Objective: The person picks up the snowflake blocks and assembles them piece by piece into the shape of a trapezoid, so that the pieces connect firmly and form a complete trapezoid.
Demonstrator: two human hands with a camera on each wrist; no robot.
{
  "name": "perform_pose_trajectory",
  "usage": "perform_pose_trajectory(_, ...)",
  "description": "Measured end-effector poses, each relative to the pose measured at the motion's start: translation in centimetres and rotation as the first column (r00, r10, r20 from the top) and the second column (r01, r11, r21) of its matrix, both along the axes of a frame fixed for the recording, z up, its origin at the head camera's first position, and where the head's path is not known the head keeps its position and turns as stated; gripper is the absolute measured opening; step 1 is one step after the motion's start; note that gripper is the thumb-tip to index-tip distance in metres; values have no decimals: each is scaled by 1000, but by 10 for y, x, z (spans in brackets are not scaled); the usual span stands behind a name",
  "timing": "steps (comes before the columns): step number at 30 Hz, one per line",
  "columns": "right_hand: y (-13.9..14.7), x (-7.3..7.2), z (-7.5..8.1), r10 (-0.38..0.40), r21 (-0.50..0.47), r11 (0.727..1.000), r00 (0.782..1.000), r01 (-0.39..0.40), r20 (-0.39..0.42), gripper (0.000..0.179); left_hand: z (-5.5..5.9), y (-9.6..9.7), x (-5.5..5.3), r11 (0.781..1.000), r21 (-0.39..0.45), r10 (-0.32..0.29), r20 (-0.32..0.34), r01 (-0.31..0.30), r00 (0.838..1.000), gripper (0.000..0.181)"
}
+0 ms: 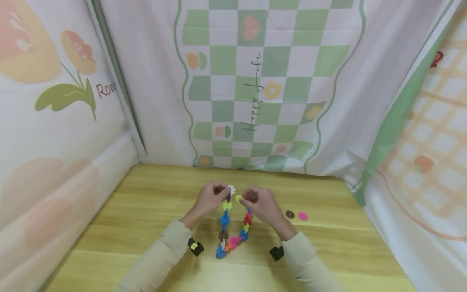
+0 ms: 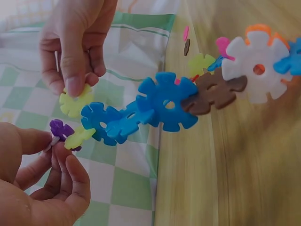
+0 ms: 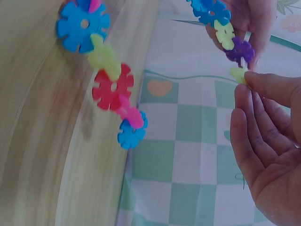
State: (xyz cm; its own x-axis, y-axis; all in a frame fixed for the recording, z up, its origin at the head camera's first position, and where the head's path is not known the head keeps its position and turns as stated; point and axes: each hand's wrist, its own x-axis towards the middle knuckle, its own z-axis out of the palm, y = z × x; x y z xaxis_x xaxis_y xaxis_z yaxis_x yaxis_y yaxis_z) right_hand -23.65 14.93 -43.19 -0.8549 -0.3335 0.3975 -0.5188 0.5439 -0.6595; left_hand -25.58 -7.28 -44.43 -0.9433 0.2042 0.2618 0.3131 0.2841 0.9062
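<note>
A chain of slotted, flower-shaped plastic discs hangs in a U between my hands in the head view, with a blue disc [image 1: 224, 220], a brown disc [image 1: 223, 235], a pink disc [image 1: 233, 242] and a red disc [image 1: 247, 219] among its links. My left hand [image 1: 211, 198] pinches a white disc [image 1: 231, 190] at one end of it, joined to a purple disc [image 2: 61, 128]. Between thumb and fingers, my right hand [image 1: 263, 204] holds a single yellow disc [image 1: 238, 198], close to the white one. The chain's other end is a blue disc [image 3: 132, 133].
A loose brown disc [image 1: 290, 214] and a loose pink disc [image 1: 303, 216] lie to the right on the wooden table [image 1: 146, 227]. A checkered curtain [image 1: 251, 101] hangs behind the table, with printed cloth along both sides.
</note>
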Motion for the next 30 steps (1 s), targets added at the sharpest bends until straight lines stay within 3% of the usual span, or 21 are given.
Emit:
perform_pose_trajectory(9, -10, 1, -3, -45, -10, 999, 998, 45, -37, 8, -6, 1, 0, 999, 31, -15, -15, 15, 1000, 18)
perform_pose_trajectory(14, -16, 3, -4, -53, 0, 999, 991, 54, -119, 10, -6, 1, 0, 999, 33, -5, -23, 6, 1000, 19)
perform_pose_trajectory(23, -23, 6, -13, -54, 4, 998, 933, 60, -356, 10, -4, 4, 4, 998, 61, 26, -18, -24, 1000, 21)
perform_pose_trajectory(30, -25, 6, -21, -59, -4, 998, 899, 64, -434, 11, -5, 6, 6, 993, 113, 17, 51, -23, 999, 21)
